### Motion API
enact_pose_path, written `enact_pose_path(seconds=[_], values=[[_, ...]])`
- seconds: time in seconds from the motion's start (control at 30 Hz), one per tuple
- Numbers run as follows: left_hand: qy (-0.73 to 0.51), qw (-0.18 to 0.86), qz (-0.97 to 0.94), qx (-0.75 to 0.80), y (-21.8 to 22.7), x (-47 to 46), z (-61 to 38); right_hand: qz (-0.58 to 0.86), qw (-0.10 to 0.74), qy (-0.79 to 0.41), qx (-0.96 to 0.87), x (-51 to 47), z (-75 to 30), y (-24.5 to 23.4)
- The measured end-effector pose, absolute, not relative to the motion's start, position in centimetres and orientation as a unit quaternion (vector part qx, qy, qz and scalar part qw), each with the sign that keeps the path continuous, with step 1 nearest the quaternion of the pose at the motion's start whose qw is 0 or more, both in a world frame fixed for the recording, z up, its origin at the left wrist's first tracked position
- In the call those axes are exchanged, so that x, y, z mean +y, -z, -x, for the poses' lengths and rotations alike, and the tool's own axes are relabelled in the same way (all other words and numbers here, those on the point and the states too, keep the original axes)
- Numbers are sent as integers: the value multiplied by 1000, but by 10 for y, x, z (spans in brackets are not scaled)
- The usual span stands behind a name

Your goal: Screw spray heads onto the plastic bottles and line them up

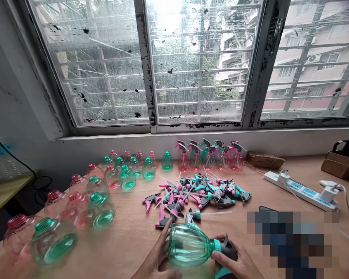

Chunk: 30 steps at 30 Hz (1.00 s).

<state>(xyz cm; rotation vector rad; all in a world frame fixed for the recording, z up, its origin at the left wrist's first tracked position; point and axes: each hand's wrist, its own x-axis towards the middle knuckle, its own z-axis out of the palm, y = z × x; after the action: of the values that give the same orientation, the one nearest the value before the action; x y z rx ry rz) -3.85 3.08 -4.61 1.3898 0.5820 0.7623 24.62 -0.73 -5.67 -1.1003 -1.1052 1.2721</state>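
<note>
My left hand (156, 259) grips the round body of a clear green spray bottle (189, 244) lying sideways at the bottom of the view. At the bottle's neck my right hand (235, 263) is closed on the dark grey and teal trigger head (227, 248). A heap of loose pink, teal and grey trigger heads (197, 192) with thin white tubes lies on the wooden table (133, 236) just beyond my hands.
Several open pink and green bottles (99, 195) stand at the left. Finished bottles with triggers (209, 155) line the wall under the window. A white power strip (301, 190) lies at the right, a cardboard box (341, 162) further right, and a blurred patch at the lower right.
</note>
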Motion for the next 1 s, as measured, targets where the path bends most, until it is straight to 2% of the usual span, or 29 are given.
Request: enact_pose_path(seconds=[0.23,0.5,0.67,0.77,0.87,1.0], values=[[-337,676,-597,271,45,31,37,454,543,-523,-475,-5,-246,63],[-378,621,-634,265,40,20,29,443,544,-534,-473,-9,-245,60],[-357,637,-608,311,20,-1,30,441,518,-542,-494,-22,-247,49],[-342,525,-684,374,4,-10,31,438,522,-574,-454,-29,-246,39],[-356,410,-768,340,-5,-14,28,424,517,-632,-391,-34,-241,29],[-364,332,-806,328,-11,-22,21,424,510,-643,-383,-39,-237,22]])
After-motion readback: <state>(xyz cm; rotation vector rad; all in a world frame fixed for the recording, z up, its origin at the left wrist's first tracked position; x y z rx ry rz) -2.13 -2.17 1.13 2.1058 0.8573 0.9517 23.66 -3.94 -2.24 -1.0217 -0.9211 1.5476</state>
